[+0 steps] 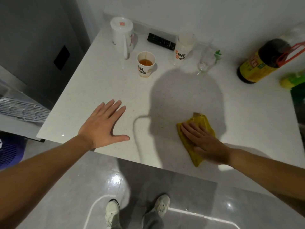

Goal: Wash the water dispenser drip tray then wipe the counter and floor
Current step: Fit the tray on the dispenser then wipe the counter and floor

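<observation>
My right hand [204, 142] pressed flat on the yellow cloth [194, 129] on the counter [165, 93]; my left hand [102, 124] rested spread, well apart.

On the counter [165, 90]: cup [146, 65] behind left hand [102, 124]; right hand [204, 142] on cloth [200, 124]; jug [121, 33], remote [161, 41] along the back; bottle [259, 63] far right

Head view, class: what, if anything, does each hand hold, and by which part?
Neither hand grips anything. The right hand lies flat on the middle of the yellow cloth, pressing it onto the counter. The left hand is spread open, empty.
</observation>
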The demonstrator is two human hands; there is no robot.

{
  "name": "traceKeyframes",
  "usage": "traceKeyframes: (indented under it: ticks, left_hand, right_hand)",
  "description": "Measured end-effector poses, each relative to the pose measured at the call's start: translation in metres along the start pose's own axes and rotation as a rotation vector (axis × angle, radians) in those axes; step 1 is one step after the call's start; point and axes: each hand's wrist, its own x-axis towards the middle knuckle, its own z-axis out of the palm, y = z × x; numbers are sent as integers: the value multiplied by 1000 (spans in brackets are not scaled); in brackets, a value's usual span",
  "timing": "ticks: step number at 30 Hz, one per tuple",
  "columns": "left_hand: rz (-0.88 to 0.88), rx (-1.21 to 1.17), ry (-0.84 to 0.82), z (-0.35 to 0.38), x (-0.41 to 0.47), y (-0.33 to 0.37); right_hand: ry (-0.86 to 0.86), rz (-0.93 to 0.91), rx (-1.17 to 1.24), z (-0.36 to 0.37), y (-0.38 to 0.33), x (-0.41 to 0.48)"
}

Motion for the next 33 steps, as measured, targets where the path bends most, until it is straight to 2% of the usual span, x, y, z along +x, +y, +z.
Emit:
traceKeyframes:
  ticks: [2, 5, 7, 11, 15, 18, 21, 27, 31, 33]
  left_hand:
    - [0, -3, 5, -1, -1, 1]
    - [-4, -9, 1, -3, 0, 2]
    - [-10, -8, -8, -4, 0, 3]
    - [-9, 9, -26, -6, 0, 4]
    - [-10, 13, -30, -5, -1, 3]
    - [-4, 9, -15, -2, 0, 1]
    - [1, 18, 0, 1, 0, -1]
    - [19, 12, -6, 1, 0, -3]
    - [18, 11, -18, -3, -1, -2]
    - [18, 10, -16, -2, -1, -2]
  right_hand:
    - [27, 30, -64, 8, -9, -23]
    - [156, 140, -111, 27, -44, -35]
    - [207, 279, -57, 38, -76, -31]
    - [154, 605, 71, 60, -147, -1]
    - [284, 914, 270, 46, -219, 59]
    - [350, 1097, 432, 25, -238, 105]
    - [365, 1188, 571, 11, -223, 136]
    - [346, 1295, 775, -25, -144, 178]
    - [331, 1319, 757, -32, -65, 150]
    - [407, 1382, 700, -34, -19, 128]
